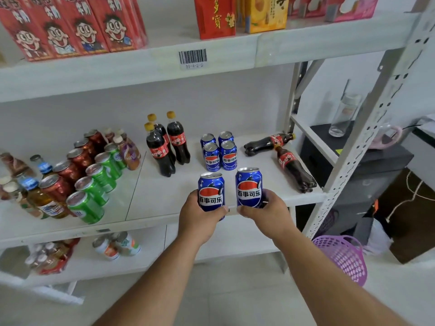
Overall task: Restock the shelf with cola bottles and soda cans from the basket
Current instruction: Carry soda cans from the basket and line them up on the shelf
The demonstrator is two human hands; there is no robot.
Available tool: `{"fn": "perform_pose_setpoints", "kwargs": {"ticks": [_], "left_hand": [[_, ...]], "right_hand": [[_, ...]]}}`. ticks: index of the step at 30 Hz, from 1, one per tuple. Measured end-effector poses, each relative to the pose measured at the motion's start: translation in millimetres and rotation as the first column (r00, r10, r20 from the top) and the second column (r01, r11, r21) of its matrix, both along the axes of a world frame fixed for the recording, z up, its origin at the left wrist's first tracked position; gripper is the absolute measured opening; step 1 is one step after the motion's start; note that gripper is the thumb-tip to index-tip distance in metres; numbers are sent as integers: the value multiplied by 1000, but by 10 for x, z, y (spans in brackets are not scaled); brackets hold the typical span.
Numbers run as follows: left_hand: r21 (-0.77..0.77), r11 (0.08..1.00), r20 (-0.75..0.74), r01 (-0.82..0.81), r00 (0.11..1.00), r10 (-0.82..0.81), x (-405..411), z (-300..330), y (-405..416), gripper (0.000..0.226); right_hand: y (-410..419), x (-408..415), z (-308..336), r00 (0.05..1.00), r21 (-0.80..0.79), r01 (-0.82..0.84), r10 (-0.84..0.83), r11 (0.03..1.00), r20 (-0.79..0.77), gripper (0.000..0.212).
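Note:
My left hand (200,220) grips a blue soda can (211,189) upright at the front edge of the middle shelf (153,198). Beside it, my right hand (268,212) grips a second blue soda can (249,185), also upright. Behind them several blue cans (220,152) stand in a block on the shelf. Three cola bottles (166,144) with yellow caps stand upright left of that block. Two more cola bottles lie on their sides at the shelf's right end, one (268,142) at the back, the other (294,169) nearer the front. The purple basket (343,257) sits on the floor to the lower right.
Rows of green cans (98,182) and red cans (70,170) and mixed bottles fill the left of the shelf. Red and yellow cartons line the upper shelf (141,64). A perforated steel upright (367,135) bounds the right side. Black boxes stand beyond it.

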State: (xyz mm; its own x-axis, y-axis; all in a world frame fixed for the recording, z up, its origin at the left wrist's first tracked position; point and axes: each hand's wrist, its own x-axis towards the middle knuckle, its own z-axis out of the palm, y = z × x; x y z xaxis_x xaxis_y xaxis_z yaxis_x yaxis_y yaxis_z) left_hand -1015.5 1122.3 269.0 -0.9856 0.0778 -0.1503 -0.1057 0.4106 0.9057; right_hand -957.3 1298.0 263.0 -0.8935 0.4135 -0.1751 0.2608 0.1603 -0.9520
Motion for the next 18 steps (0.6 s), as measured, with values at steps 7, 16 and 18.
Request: {"fn": "perform_pose_setpoints", "kwargs": {"ticks": [7,16,18], "left_hand": [[33,999,-70,28,997,-26,-591,-281,114,57],[33,999,-61,43,997,-41,-1108,-624,350,60],[27,999,-67,25,997,-23,-1216,-731,405,58]], "right_hand": [[138,-521,-139,999,-3,17,-17,1000,35,56],[277,-1087,-486,996,-21,2,0,1000,86,53],[328,-1230,-584,997,-4,-8,9,1000,79,50]]}}
